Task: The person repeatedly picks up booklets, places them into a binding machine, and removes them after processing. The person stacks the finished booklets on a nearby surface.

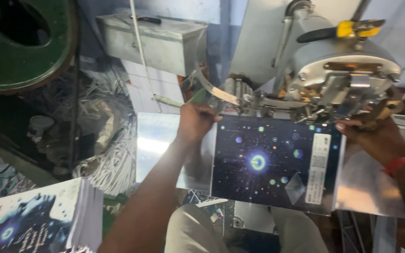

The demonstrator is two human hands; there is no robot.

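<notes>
Fig.: dark star-print booklet (270, 164) lies open-flat, spine edge under the stitching head (338, 79) of the machine, on a shiny metal bench (158, 140). Left hand (195, 121) pinches the booklet's far-left corner; right hand (375, 138) grips its far-right edge, fingers partly hidden under the head. Stage (judged): sheet positioned; whether any staple is in, can't tell. Stack of like booklets (38, 218) lower left. Room: head close above, paper trimmings (108, 164) crowd left; near side open.
</notes>
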